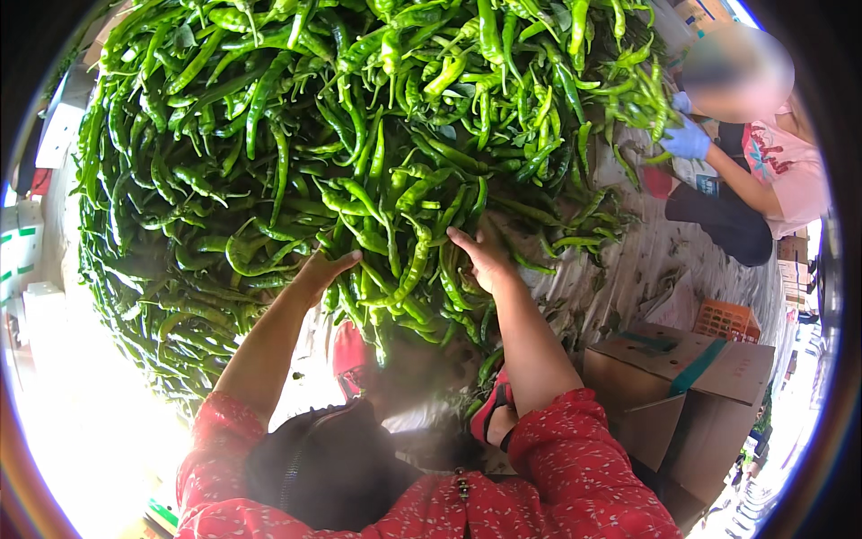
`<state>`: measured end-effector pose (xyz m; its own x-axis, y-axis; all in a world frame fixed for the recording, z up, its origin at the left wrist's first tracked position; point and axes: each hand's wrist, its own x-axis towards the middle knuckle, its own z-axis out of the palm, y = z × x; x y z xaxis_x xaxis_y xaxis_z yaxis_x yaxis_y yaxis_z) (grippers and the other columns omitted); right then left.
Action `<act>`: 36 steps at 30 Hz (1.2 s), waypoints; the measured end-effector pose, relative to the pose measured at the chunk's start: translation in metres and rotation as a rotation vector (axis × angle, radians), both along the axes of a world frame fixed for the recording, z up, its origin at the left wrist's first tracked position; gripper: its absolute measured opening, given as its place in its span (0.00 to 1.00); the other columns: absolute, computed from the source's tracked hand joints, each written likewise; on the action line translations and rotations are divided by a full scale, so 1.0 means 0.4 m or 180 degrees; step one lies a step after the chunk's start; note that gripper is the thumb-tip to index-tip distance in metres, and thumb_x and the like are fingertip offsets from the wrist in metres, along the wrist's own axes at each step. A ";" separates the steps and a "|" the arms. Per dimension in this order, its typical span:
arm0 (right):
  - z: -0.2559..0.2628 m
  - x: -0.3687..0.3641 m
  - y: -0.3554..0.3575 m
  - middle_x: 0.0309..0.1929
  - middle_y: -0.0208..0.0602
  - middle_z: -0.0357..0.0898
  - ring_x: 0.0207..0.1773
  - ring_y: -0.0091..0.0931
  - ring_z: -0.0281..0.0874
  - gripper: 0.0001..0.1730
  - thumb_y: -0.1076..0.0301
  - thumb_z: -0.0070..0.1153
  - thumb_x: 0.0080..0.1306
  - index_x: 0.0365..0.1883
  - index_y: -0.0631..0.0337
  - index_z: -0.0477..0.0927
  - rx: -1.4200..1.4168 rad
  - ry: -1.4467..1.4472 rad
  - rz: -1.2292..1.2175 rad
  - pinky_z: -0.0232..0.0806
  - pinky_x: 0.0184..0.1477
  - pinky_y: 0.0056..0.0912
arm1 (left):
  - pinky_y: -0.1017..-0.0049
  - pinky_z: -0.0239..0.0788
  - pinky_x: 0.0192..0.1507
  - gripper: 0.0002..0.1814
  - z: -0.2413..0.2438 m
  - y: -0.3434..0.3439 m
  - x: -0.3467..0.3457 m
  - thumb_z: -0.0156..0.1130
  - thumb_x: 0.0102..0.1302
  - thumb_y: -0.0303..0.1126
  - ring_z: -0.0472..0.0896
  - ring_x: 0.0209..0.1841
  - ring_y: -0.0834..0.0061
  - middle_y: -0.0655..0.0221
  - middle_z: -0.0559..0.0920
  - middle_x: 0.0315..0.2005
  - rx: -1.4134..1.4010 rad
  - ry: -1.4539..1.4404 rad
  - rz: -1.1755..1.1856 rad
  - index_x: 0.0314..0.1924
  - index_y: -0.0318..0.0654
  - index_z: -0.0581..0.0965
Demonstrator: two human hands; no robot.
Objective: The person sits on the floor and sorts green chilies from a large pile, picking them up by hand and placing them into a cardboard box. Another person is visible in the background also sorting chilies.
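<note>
A big heap of long green chili peppers (269, 121) fills the upper and left part of the head view. At its near edge, my left hand (326, 269) and my right hand (481, 259) cup a bunch of green peppers (404, 249) from both sides. The thumbs show on top, while most of the fingers are hidden under or behind the peppers. Some peppers hang down from the bunch between my forearms.
A co-worker in a pink shirt (784, 162) and blue gloves holds peppers at the upper right. An upright cardboard box (680, 364) with green tape stands right of my right arm, an orange plastic crate (727, 320) behind it. Pale sheeting (646, 256) covers the ground there.
</note>
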<state>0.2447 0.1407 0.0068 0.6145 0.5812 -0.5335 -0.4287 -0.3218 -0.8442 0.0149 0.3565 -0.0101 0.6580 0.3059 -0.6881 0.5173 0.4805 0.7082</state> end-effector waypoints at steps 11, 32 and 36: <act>0.117 0.040 0.098 0.45 0.43 0.77 0.50 0.41 0.74 0.23 0.59 0.67 0.53 0.46 0.59 0.78 -0.1819 -0.3912 0.2049 0.68 0.51 0.45 | 0.70 0.65 0.54 0.24 -0.021 -0.019 -0.015 0.72 0.57 0.35 0.77 0.47 0.74 0.70 0.81 0.43 0.0282 0.0317 0.0192 0.52 0.39 0.77; 0.889 0.415 -0.611 0.26 0.29 0.75 0.30 0.21 0.73 0.10 0.67 0.61 0.61 0.38 0.59 0.75 -0.1434 -0.4612 -0.0949 0.67 0.34 0.27 | 0.67 0.68 0.55 0.32 -0.083 -0.025 -0.104 0.65 0.64 0.34 0.73 0.56 0.68 0.67 0.74 0.57 0.0302 -0.0139 0.0376 0.65 0.40 0.64; 1.184 0.476 -0.863 0.27 0.32 0.78 0.31 0.24 0.76 0.19 0.62 0.60 0.62 0.49 0.58 0.73 -0.2911 -0.4940 -0.1519 0.68 0.36 0.29 | 0.63 0.62 0.62 0.34 -0.131 -0.009 -0.105 0.61 0.65 0.35 0.69 0.63 0.65 0.61 0.70 0.63 -0.0379 -0.0015 0.0655 0.69 0.39 0.60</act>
